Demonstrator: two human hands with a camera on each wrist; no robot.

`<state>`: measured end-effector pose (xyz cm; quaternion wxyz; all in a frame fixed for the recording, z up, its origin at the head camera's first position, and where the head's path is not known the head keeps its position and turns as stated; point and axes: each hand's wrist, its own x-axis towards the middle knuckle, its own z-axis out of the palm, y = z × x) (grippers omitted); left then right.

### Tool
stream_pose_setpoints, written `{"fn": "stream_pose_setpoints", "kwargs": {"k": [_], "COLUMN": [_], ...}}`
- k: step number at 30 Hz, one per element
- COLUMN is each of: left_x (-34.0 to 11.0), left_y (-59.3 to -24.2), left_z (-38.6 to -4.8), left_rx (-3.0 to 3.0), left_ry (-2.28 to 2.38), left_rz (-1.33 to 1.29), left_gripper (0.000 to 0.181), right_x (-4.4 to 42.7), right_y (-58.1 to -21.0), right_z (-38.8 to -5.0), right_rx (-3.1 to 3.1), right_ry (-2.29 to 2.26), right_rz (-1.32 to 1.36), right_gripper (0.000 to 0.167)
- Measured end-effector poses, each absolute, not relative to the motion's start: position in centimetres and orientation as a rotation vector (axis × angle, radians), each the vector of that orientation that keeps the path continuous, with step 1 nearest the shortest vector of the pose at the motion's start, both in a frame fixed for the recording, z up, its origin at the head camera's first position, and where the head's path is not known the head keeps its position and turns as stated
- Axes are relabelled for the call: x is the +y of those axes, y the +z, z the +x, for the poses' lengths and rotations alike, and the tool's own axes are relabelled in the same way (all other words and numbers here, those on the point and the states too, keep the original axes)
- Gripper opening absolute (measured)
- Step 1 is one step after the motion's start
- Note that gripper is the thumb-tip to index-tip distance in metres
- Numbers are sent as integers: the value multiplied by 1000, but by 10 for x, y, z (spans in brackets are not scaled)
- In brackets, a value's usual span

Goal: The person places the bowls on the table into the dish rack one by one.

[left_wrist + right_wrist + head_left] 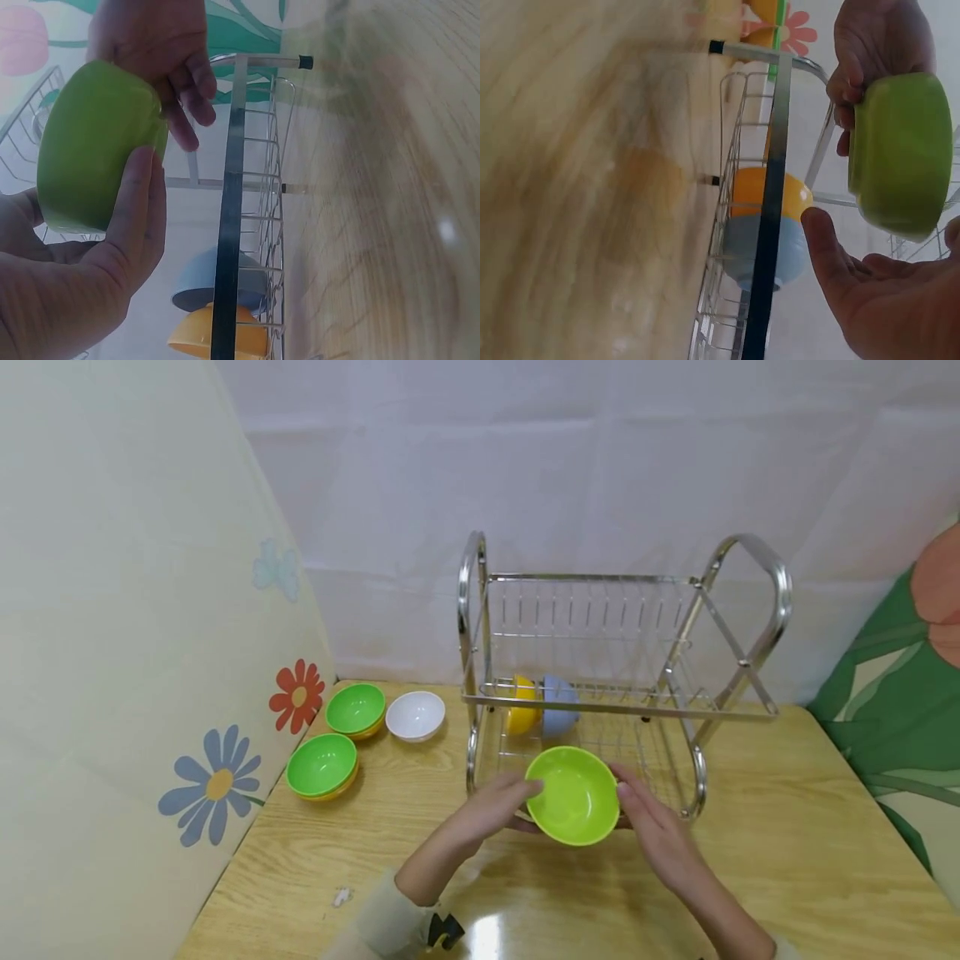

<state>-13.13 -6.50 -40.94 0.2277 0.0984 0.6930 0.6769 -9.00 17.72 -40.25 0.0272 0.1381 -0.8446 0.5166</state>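
A lime-green bowl (pixel 573 796) is held up in front of the rack's lower tier, its inside facing the head camera. My left hand (pixel 489 811) grips its left side, thumb over the rim and fingers against the outside, as the left wrist view shows. On the other side is my right hand (pixel 660 828), close to the rim with its fingers loosely extended; the right wrist view shows a gap between these fingers (pixel 822 238) and the bowl. Behind the bowl, a yellow bowl (pixel 523 706) and a blue bowl (pixel 559 707) stand on edge side by side in the lower tier.
A two-tier metal dish rack (pixel 621 703) stands on the wooden table (pixel 787 827). At the left are two green bowls, the rear one (pixel 356 708) and the front one (pixel 322 766), each stacked on yellow. Beside them sits a white bowl (pixel 416 716).
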Motion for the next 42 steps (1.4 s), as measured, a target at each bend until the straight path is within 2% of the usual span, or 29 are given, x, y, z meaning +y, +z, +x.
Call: {"fn": "stream_pose_setpoints", "kwargs": {"k": [11, 18, 35, 42], "left_x": [-61, -61, -63, -78], "left_y": [-413, -414, -419, -411], "left_z": [-131, -129, -131, -133], "left_rx": [1882, 1880, 1809, 1905], "left_ry": [1881, 1891, 1874, 1796], "left_rz": [244, 220, 283, 414], "left_gripper": [44, 44, 41, 52], "right_x": [175, 173, 171, 181], "right_y": [-407, -409, -406, -402], "right_z": [-94, -95, -100, -110], "right_rx": [-2602, -2459, -2505, -2567], "right_ry": [2166, 2360, 2251, 2149], "right_rz": [279, 234, 169, 161], "right_gripper": [62, 62, 58, 60]}}
